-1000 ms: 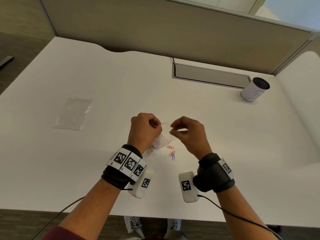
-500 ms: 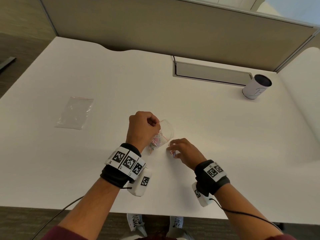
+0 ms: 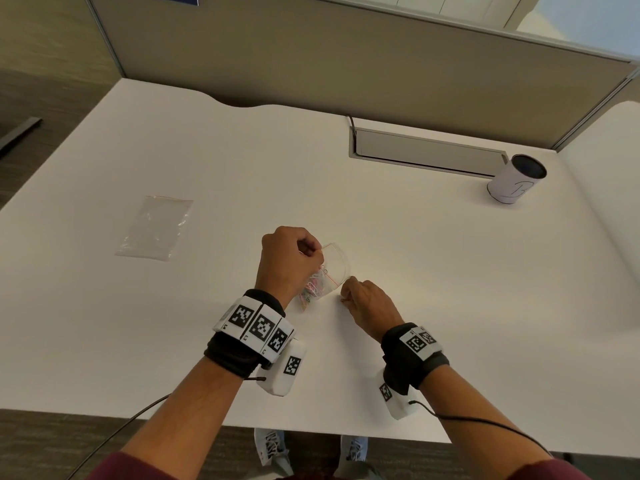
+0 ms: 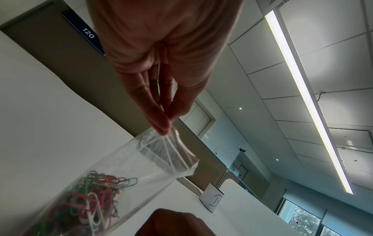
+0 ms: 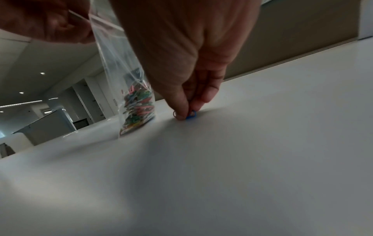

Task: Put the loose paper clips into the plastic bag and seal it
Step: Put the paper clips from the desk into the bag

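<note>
Hiding most of the loose clips (image 5: 191, 115) it pinches, the right hand (image 3: 369, 304) meets the white desk (image 3: 433, 271); the left hand (image 3: 289, 261) pinches the bag (image 3: 334, 263) mouth.

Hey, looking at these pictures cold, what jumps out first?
The clear plastic bag full of coloured paper clips, held up mid-table by the left hand pinching its open top. Beside it, the right hand pinches loose clips off the white table. A second bag lies flat, far left.

At my ten o'clock an empty clear bag (image 3: 154, 227) lies flat on the white desk (image 3: 415, 265). At two o'clock a white cylindrical cup (image 3: 516, 179) stands beside the grey cable tray (image 3: 426, 151).
</note>
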Available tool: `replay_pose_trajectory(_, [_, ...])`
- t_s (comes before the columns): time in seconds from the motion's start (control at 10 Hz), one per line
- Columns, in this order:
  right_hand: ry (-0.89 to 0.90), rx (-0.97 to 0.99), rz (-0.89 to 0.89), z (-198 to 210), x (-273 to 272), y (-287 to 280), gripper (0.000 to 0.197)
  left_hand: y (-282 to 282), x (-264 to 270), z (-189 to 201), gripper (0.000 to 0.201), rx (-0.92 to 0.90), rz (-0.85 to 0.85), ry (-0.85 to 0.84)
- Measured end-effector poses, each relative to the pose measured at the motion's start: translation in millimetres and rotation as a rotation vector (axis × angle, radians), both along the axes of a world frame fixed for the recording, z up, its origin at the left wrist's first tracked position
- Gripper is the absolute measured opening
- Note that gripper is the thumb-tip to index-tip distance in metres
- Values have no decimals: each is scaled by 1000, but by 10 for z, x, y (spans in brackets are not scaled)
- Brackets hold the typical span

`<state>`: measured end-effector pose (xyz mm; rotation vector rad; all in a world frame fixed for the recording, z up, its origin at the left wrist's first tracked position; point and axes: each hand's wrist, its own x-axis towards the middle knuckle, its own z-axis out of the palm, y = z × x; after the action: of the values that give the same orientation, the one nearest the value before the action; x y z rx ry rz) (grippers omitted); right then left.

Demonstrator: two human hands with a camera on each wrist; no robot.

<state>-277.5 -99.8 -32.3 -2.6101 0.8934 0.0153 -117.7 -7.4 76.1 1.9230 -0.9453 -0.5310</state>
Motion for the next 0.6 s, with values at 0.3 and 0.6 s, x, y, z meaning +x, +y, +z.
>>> replay_pose_trajectory(0.3, [-327,278,-399,213,-80,-24,8,0,3,-14,3,1,-4,14])
replay_pose_trajectory(0.6, [-422,325,-273,1154,228,-1,15,-26,-22,-5,4,30,-11,29])
